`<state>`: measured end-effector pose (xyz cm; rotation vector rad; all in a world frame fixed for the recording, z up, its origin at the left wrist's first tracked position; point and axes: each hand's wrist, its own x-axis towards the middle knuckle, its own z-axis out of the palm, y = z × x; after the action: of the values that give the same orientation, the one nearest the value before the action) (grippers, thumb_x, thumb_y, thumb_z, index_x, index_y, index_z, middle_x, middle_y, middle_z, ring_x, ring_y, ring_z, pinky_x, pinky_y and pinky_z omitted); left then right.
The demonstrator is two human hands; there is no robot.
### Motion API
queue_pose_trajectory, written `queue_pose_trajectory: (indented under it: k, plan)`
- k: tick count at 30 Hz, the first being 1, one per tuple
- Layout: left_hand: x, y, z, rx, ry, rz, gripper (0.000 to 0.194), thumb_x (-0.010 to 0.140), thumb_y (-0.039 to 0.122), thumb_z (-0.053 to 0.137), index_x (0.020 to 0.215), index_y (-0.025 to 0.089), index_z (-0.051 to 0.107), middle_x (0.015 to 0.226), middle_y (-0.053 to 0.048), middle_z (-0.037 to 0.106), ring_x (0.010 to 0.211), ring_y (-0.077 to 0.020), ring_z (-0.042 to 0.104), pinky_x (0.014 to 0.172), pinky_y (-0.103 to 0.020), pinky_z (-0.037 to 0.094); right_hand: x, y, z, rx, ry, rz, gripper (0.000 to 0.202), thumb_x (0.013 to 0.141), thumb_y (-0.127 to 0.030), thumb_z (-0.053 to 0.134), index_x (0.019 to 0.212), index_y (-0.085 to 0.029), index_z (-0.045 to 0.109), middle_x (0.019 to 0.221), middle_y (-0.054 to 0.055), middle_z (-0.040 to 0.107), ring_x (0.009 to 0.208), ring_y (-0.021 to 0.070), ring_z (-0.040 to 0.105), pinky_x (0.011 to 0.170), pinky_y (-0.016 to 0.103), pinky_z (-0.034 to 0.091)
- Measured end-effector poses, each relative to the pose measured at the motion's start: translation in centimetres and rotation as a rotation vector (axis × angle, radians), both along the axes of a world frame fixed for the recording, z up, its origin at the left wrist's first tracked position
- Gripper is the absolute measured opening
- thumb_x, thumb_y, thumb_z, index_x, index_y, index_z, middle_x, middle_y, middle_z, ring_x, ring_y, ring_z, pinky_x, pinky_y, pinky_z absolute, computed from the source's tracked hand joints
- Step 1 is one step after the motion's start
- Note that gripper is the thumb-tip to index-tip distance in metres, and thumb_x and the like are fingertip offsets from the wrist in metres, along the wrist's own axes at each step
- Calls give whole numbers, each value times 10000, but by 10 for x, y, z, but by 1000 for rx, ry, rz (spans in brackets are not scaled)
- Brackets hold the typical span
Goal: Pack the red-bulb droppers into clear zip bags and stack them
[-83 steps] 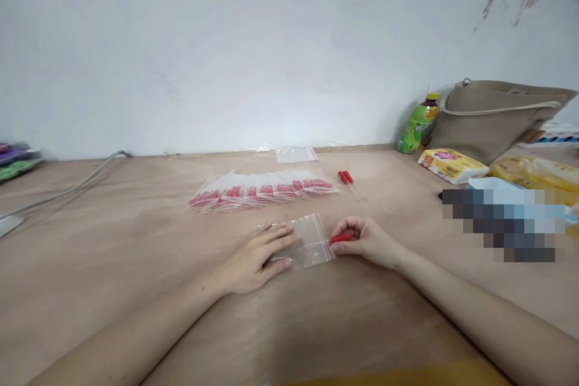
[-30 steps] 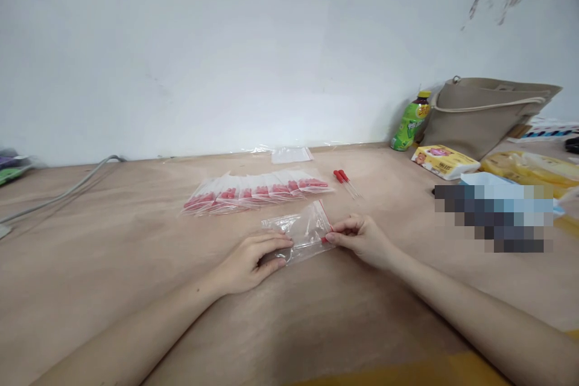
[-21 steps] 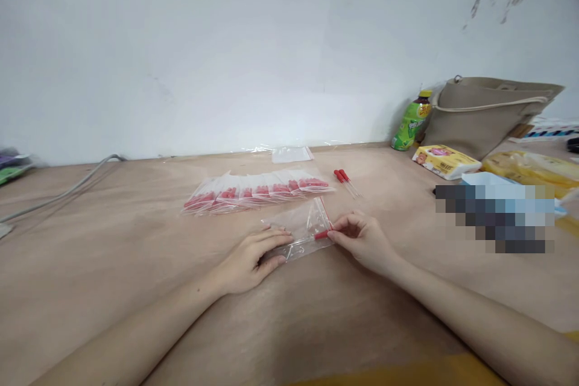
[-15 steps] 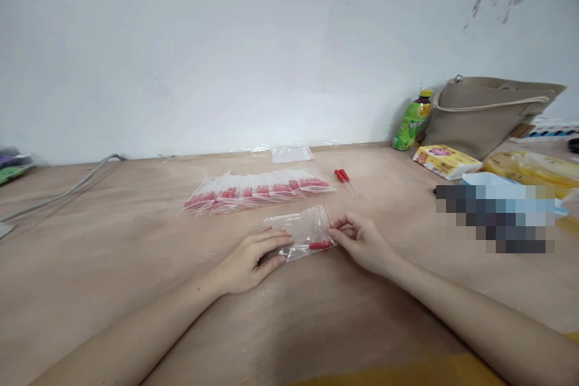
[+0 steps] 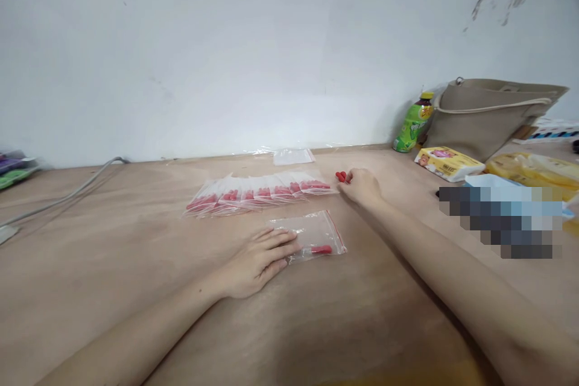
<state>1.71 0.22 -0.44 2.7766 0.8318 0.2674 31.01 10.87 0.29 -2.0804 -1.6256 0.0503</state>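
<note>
My left hand (image 5: 265, 256) lies flat, fingers spread, over the left end of a clear zip bag (image 5: 312, 230) on the table. Inside that bag shows the red handle of a small screwdriver (image 5: 321, 249); its shaft is hard to make out. Farther back, my right hand (image 5: 362, 186) is closed in a pinch at two small red-handled screwdrivers (image 5: 341, 177), whose shafts it hides. It cannot be told whether one or both are gripped. To its left, a fanned row of filled zip bags (image 5: 257, 193) with red handles inside overlaps on the table.
Flat bags (image 5: 294, 157) lie by the wall. On the right are a green drink bottle (image 5: 413, 123), a beige bag (image 5: 488, 114), a yellow tissue pack (image 5: 449, 164) and yellow plastic (image 5: 534, 169). A grey cable (image 5: 85, 185) runs at the left.
My right hand has let go of the zip bag's open end and moved up and back to the loose screwdrivers. My left hand has stayed on the bag.
</note>
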Motion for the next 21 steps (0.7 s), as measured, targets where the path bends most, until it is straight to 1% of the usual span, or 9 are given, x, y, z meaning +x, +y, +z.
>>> queue_pose_trajectory:
  k: [4, 6, 8, 11, 14, 16, 17, 19, 21]
  plan:
    - [0, -1, 0, 3, -34, 14, 393, 942, 247, 371, 1329, 312, 380, 1391, 16, 380, 1282, -174, 339, 1083, -404, 230, -6, 12, -6, -71, 47, -43, 214, 732, -333, 541, 756, -160, 664, 834, 143, 658, 792, 237, 612, 614, 295, 409]
    - [0, -2, 1, -1, -39, 14, 396, 939, 243, 377, 1329, 311, 382, 1388, 12, 385, 1277, -184, 349, 1079, -411, 237, -6, 12, -3, -82, 71, -42, 224, 739, -338, 541, 742, -152, 666, 807, 150, 664, 771, 241, 617, 600, 295, 407]
    - [0, -2, 1, -1, -34, 18, 396, 939, 241, 376, 1329, 311, 382, 1388, 11, 385, 1276, -185, 351, 1079, -414, 236, -4, 9, 5, -86, 96, -23, 225, 742, -336, 544, 719, -147, 662, 779, 144, 666, 741, 236, 617, 581, 290, 402]
    - [0, -1, 1, 1, -29, 18, 391, 940, 242, 376, 1326, 304, 387, 1386, 6, 388, 1275, -177, 352, 1081, -411, 234, 1, -4, 17, -72, 149, 56, 234, 756, -359, 534, 715, -160, 651, 737, 93, 667, 671, 189, 604, 554, 261, 396]
    - [0, 0, 0, -1, -44, 13, 382, 938, 242, 382, 1315, 300, 403, 1378, 3, 401, 1270, -174, 360, 1083, -406, 231, 6, -28, 17, 74, 304, 210, 230, 753, -375, 538, 800, -163, 614, 730, 55, 653, 622, 148, 578, 545, 240, 405]
    - [1, 0, 0, -4, -59, 16, 373, 935, 242, 385, 1303, 295, 418, 1371, 3, 410, 1266, -171, 364, 1084, -399, 232, 6, -48, 8, 212, 468, 293, 325, 734, -372, 563, 974, -154, 547, 704, 32, 622, 599, 138, 564, 542, 242, 422]
    - [1, 0, 1, -8, -63, 19, 368, 935, 244, 387, 1298, 291, 424, 1369, 3, 413, 1265, -170, 365, 1083, -396, 233, 5, -57, 3, 254, 563, 313, 444, 724, -374, 576, 1096, -154, 472, 674, 6, 595, 569, 133, 554, 529, 244, 429]
    - [2, 0, 2, -19, -61, 25, 370, 937, 255, 386, 1305, 281, 414, 1371, -1, 411, 1268, -171, 360, 1081, -393, 237, 0, -72, -9, 271, 770, 325, 691, 706, -377, 599, 1275, -173, 264, 620, -52, 528, 486, 121, 527, 479, 244, 433]
    - [2, -1, 2, -34, -57, 28, 384, 944, 262, 371, 1327, 275, 383, 1374, -4, 407, 1273, -175, 353, 1079, -396, 239, -5, -81, -18, 237, 935, 323, 819, 686, -369, 621, 1328, -205, 140, 600, -83, 487, 443, 114, 520, 446, 240, 436]
